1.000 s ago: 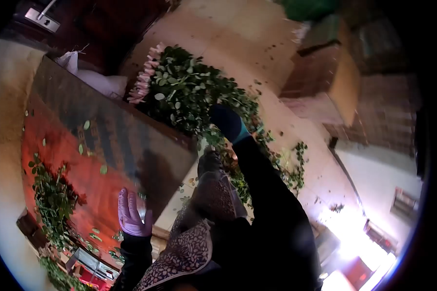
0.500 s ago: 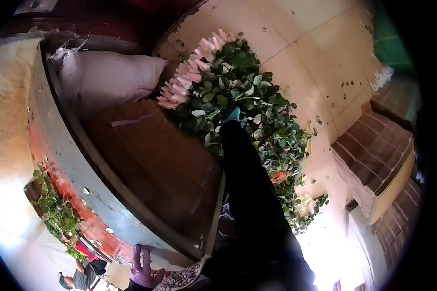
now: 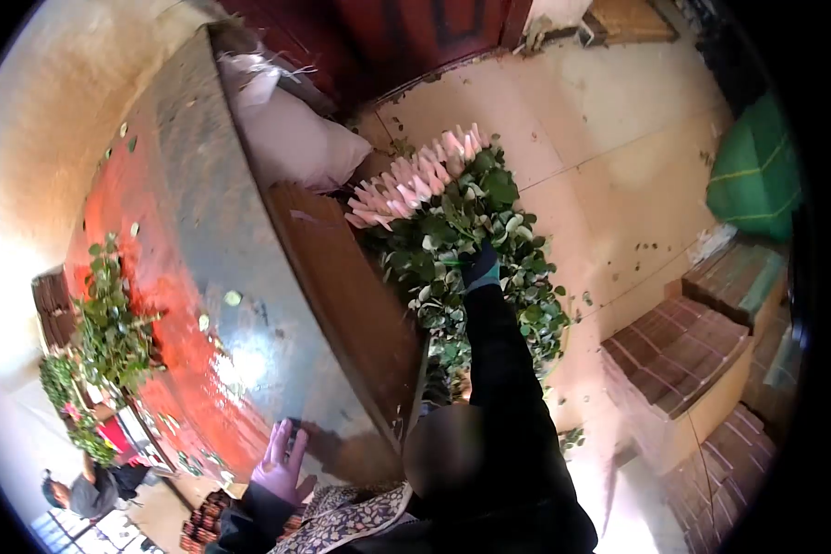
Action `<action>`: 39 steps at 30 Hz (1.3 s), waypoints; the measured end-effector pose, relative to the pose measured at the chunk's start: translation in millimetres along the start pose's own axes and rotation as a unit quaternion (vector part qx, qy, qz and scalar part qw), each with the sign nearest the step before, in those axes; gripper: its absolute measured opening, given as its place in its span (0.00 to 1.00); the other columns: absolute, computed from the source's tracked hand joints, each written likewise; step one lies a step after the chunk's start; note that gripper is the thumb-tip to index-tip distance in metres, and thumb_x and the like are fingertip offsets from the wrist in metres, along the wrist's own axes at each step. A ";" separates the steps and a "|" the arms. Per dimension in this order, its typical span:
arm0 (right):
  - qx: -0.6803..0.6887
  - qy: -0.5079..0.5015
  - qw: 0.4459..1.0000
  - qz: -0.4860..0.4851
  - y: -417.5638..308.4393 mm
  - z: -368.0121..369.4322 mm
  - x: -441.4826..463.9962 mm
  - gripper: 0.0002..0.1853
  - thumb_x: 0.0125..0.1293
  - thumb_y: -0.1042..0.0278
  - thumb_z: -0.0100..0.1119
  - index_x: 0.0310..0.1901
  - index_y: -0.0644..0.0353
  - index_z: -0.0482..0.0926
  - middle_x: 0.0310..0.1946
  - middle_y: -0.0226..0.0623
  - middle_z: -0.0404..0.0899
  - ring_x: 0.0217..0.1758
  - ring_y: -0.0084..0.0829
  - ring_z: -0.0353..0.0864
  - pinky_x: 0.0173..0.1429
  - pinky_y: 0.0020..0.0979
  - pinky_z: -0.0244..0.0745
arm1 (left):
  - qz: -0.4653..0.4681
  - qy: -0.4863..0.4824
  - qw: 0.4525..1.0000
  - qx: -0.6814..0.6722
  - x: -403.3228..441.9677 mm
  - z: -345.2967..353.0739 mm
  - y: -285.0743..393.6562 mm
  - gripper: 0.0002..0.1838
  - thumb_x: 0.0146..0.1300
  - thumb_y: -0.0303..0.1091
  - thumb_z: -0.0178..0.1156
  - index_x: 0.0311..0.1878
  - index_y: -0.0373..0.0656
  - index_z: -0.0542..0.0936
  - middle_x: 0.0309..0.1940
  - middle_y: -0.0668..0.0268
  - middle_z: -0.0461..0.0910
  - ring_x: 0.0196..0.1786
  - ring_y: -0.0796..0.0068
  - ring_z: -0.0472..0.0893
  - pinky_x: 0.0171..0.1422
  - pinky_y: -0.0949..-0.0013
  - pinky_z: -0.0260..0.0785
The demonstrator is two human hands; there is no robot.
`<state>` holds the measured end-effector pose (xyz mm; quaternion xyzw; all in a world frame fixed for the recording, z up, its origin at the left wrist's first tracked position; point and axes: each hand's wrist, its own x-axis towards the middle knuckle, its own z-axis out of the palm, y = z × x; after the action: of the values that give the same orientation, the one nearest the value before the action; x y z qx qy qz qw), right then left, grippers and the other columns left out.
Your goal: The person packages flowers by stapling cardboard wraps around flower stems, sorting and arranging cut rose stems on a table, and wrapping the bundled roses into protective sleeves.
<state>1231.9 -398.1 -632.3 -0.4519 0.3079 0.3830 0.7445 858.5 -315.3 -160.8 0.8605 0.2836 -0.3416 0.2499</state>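
Observation:
My left hand (image 3: 282,464), in a pinkish-purple glove, lies near the front edge of a red and grey table (image 3: 249,305) with its fingers spread and holding nothing. Below the table, on the floor, is a big heap of leafy green stems (image 3: 517,263) with a row of pink-wrapped bundles (image 3: 415,185) along its far side. My right hand (image 3: 482,265), in a dark glove with a teal cuff, reaches down into the leaves. Its fingers are dark against the foliage, and whether they grip a stem cannot be made out.
Cut greenery (image 3: 115,319) rests on the table's left part. A white sack (image 3: 295,138) and a brown box (image 3: 342,277) are beside the table. Cartons with strapped brown packs (image 3: 679,355) and a green sack (image 3: 757,171) stand right. Another person (image 3: 92,489) is at lower left.
The view has swung, bringing the whole heap and the cartons into clearer sight. My right arm still extends to the leaves. My left hand stays spread by the table edge.

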 end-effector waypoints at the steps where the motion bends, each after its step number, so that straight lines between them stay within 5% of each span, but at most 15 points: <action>1: 0.036 -0.002 0.999 0.008 -14.2 2.6 -19.1 0.20 0.72 0.55 0.45 0.57 0.58 0.73 0.47 0.40 0.78 0.43 0.39 0.77 0.47 0.42 0.76 | 0.008 0.002 1.000 -0.008 -3.2 2.5 -3.2 0.47 0.47 0.41 0.69 0.70 0.37 0.59 0.70 0.39 0.51 0.73 0.39 0.55 0.70 0.55 0.62; 2: 0.069 -0.007 0.997 0.016 -30.0 2.1 -39.4 0.19 0.70 0.56 0.46 0.56 0.56 0.73 0.49 0.42 0.78 0.50 0.42 0.78 0.53 0.45 0.76 | 0.014 0.006 1.000 -0.018 -7.5 10.8 -2.7 0.48 0.47 0.42 0.69 0.70 0.36 0.58 0.71 0.38 0.49 0.73 0.40 0.53 0.72 0.55 0.59; 6: 0.011 -0.024 0.996 -0.084 -121.8 22.4 -244.3 0.14 0.62 0.51 0.58 0.39 0.54 0.75 0.34 0.37 0.74 0.30 0.32 0.70 0.36 0.40 0.74 | 0.071 0.111 0.991 -0.007 -67.1 27.5 -2.7 0.47 0.43 0.37 0.69 0.69 0.39 0.62 0.71 0.45 0.53 0.72 0.45 0.58 0.71 0.57 0.62; 9: -0.096 -0.197 0.965 -0.144 -179.8 -4.3 -294.5 0.18 0.65 0.59 0.54 0.55 0.49 0.70 0.51 0.34 0.67 0.45 0.41 0.78 0.34 0.35 0.69 | 0.142 0.211 0.964 -0.083 1.3 31.6 -28.0 0.28 0.52 0.31 0.60 0.60 0.42 0.72 0.66 0.53 0.64 0.68 0.49 0.66 0.60 0.57 0.73; 10: -0.108 -0.014 0.963 -0.248 -182.8 31.7 -354.2 0.11 0.69 0.58 0.48 0.47 0.50 0.73 0.40 0.30 0.74 0.32 0.33 0.78 0.32 0.29 0.67 | 0.177 0.226 0.956 -0.054 21.4 42.8 -32.8 0.24 0.55 0.30 0.57 0.58 0.40 0.73 0.66 0.54 0.65 0.65 0.47 0.69 0.61 0.56 0.71; 11: 0.003 -0.370 0.926 -0.079 -245.6 -38.3 -329.4 0.10 0.71 0.58 0.45 0.36 0.50 0.74 0.20 0.22 0.69 0.18 0.20 0.69 0.27 0.24 0.63 | 0.242 0.236 0.938 -0.073 27.8 49.9 -36.8 0.23 0.57 0.30 0.55 0.58 0.41 0.73 0.67 0.54 0.65 0.64 0.46 0.70 0.64 0.53 0.69; 14: -0.009 -0.274 0.932 -0.236 -245.0 35.6 -543.9 0.14 0.70 0.59 0.50 0.25 0.48 0.66 0.11 0.18 0.53 0.14 0.18 0.53 0.29 0.27 0.62 | 0.362 0.242 0.898 -0.060 -50.2 64.7 -65.7 0.30 0.56 0.36 0.60 0.63 0.42 0.69 0.71 0.52 0.57 0.65 0.46 0.68 0.64 0.51 0.67; 17: -0.204 -0.263 0.755 -0.565 -218.5 121.6 -740.5 0.07 0.67 0.72 0.50 0.45 0.59 0.73 0.21 0.21 0.58 0.24 0.18 0.58 0.35 0.25 0.63 | 0.399 0.287 0.849 -0.194 -165.6 97.6 -107.5 0.35 0.56 0.39 0.62 0.67 0.42 0.64 0.72 0.51 0.54 0.65 0.46 0.68 0.63 0.50 0.67; 20: -0.220 -0.372 0.639 -0.636 -223.7 211.3 -899.5 0.24 0.64 0.81 0.47 0.63 0.66 0.66 0.28 0.23 0.58 0.31 0.19 0.59 0.39 0.25 0.64 | 0.410 0.369 0.804 -0.221 -296.4 80.8 -151.7 0.36 0.57 0.38 0.62 0.68 0.44 0.61 0.71 0.50 0.56 0.64 0.45 0.68 0.64 0.53 0.66; 24: -0.204 -0.498 0.592 -0.600 -257.9 332.3 -1081.8 0.20 0.69 0.76 0.46 0.63 0.66 0.66 0.26 0.24 0.56 0.28 0.18 0.57 0.39 0.26 0.65 | 0.366 0.486 0.752 -0.252 -482.7 56.3 -214.0 0.31 0.59 0.38 0.61 0.66 0.43 0.65 0.68 0.50 0.61 0.63 0.45 0.69 0.65 0.53 0.65; 29: -0.168 -0.580 0.618 -0.504 -139.8 458.5 -1181.1 0.08 0.72 0.68 0.47 0.33 0.57 0.68 0.16 0.18 0.50 0.17 0.18 0.50 0.41 0.32 0.70 | 0.288 0.545 0.734 -0.285 -587.8 82.0 -349.9 0.30 0.58 0.37 0.62 0.64 0.41 0.68 0.66 0.50 0.65 0.56 0.52 0.78 0.60 0.58 0.71; 33: -0.218 -0.520 0.470 -0.679 -33.4 553.8 -1144.3 0.19 0.65 0.78 0.49 0.59 0.70 0.70 0.24 0.21 0.61 0.26 0.15 0.61 0.36 0.17 0.65 | 0.137 0.594 0.728 -0.313 -669.8 106.8 -441.9 0.30 0.55 0.33 0.64 0.62 0.38 0.69 0.62 0.51 0.68 0.48 0.56 0.80 0.55 0.62 0.73; 36: -0.245 -0.486 0.440 -0.714 35.6 665.6 -1115.3 0.22 0.67 0.78 0.42 0.62 0.72 0.67 0.34 0.28 0.74 0.32 0.17 0.69 0.38 0.19 0.69 | -0.052 0.638 0.684 -0.351 -700.9 133.5 -511.0 0.28 0.52 0.28 0.61 0.59 0.35 0.71 0.56 0.50 0.74 0.45 0.57 0.81 0.51 0.63 0.74; 37: -0.212 -0.490 0.460 -0.710 77.1 706.5 -1109.1 0.19 0.70 0.77 0.40 0.60 0.73 0.69 0.27 0.21 0.64 0.28 0.14 0.61 0.34 0.14 0.60 | -0.078 0.681 0.641 -0.345 -701.7 147.0 -526.8 0.28 0.51 0.27 0.60 0.58 0.34 0.71 0.54 0.49 0.75 0.43 0.59 0.81 0.49 0.64 0.74; 39: -0.197 -0.560 0.465 -0.657 110.9 798.3 -1060.7 0.21 0.70 0.75 0.41 0.63 0.72 0.66 0.39 0.36 0.77 0.38 0.25 0.75 0.44 0.24 0.74 | -0.193 0.667 0.600 -0.399 -696.4 198.8 -552.9 0.28 0.52 0.25 0.58 0.60 0.34 0.70 0.52 0.51 0.75 0.39 0.67 0.80 0.45 0.68 0.74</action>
<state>679.2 50.8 493.6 -0.3441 -0.6464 0.0029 0.6810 -16.3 -265.4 89.1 0.5892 0.6388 0.4337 0.2382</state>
